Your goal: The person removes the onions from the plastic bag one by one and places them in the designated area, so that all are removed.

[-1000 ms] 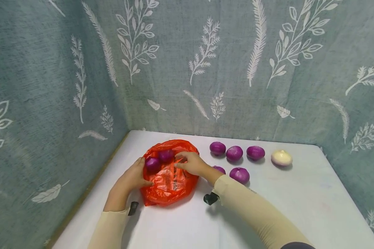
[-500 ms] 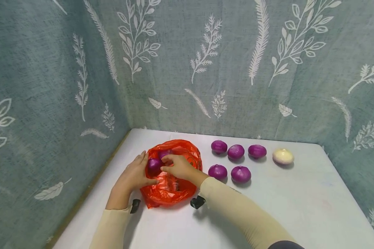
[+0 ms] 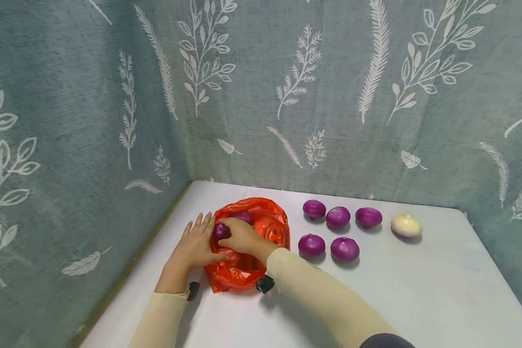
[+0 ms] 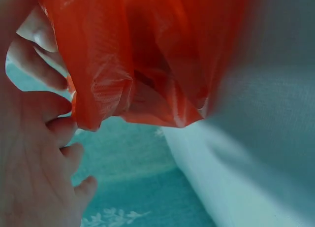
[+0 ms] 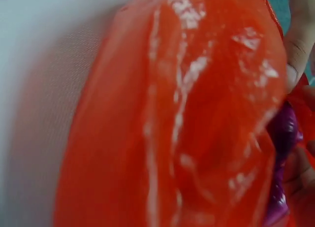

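Observation:
A red plastic bag (image 3: 282, 222) sits with its mouth wide on the left part of the white table. Inside lie two red onions, one at the left (image 3: 220, 232) and one behind it (image 3: 243, 216), partly covered. My left hand (image 3: 195, 245) rests against the bag's left rim, fingers straight and spread, thumb across the near side. In the left wrist view, the fingers (image 4: 59, 118) touch the outside of the plastic. Reaching into the bag, my right hand (image 3: 242, 237) curls its fingers and thumb round the left onion. The right wrist view shows purple onion skin (image 5: 284, 128) between fingers.
Several more red onions stand right of the bag in two rows, among them a front one (image 3: 345, 249) and a back one (image 3: 368, 217). A pale yellow-white onion (image 3: 406, 226) sits farther right. Patterned cloth walls (image 3: 252, 96) border the table (image 3: 417, 290) behind and left.
My right hand has moved left inside the bag and closed round the left onion. My left hand's fingers have straightened and spread along the rim. The head view has shifted slightly.

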### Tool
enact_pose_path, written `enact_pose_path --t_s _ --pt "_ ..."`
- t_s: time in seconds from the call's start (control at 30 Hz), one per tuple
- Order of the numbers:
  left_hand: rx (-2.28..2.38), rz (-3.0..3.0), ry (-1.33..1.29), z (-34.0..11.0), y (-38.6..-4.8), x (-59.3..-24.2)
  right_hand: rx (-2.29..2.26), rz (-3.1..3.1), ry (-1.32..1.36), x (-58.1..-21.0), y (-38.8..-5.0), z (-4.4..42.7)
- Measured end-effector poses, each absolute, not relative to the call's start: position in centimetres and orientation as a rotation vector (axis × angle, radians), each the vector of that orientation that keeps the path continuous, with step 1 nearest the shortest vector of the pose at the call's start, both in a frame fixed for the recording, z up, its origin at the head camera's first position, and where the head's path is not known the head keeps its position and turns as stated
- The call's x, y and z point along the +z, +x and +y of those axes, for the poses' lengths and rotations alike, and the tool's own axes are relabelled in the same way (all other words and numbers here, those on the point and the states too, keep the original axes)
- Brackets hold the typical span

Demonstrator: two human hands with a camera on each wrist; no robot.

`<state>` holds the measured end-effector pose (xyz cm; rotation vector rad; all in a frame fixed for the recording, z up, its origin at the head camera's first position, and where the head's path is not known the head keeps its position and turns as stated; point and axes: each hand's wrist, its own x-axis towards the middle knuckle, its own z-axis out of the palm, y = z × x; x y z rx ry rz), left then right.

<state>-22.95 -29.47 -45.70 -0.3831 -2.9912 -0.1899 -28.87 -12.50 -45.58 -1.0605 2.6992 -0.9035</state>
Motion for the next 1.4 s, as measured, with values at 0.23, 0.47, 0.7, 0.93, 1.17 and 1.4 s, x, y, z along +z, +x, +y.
enact_pose_path --t_s 0.23,0.47,0.7,0.93,1.17,1.4 --pt "-0.189 -2.981 -0.408 -28.8 -22.6 -45.7 -0.787 2.770 -0.949 -46.3 -28.7 -13.1" --pt "-0.228 -2.967 -0.423 -29.2 -22.3 -46.0 -0.672 2.888 -0.985 -47.2 -28.5 -13.9" --pt "-0.227 -2.962 -0.434 -29.6 -22.3 -46.5 -0.664 2.902 -1.014 -48.0 -28.6 -14.1" --pt "-0.241 -2.949 -0.434 -29.6 -22.4 -46.2 -0.662 2.899 -0.987 -48.0 -28.9 -13.7" --pt "-0.249 -2.946 -0.445 -29.1 -22.7 -46.2 -0.770 2.876 -0.977 -48.5 -28.9 -12.5" --pt "-0.273 -2.946 -0.451 -29.4 -22.9 -46.3 -0.843 2.814 -0.905 -48.1 -29.0 -11.8"
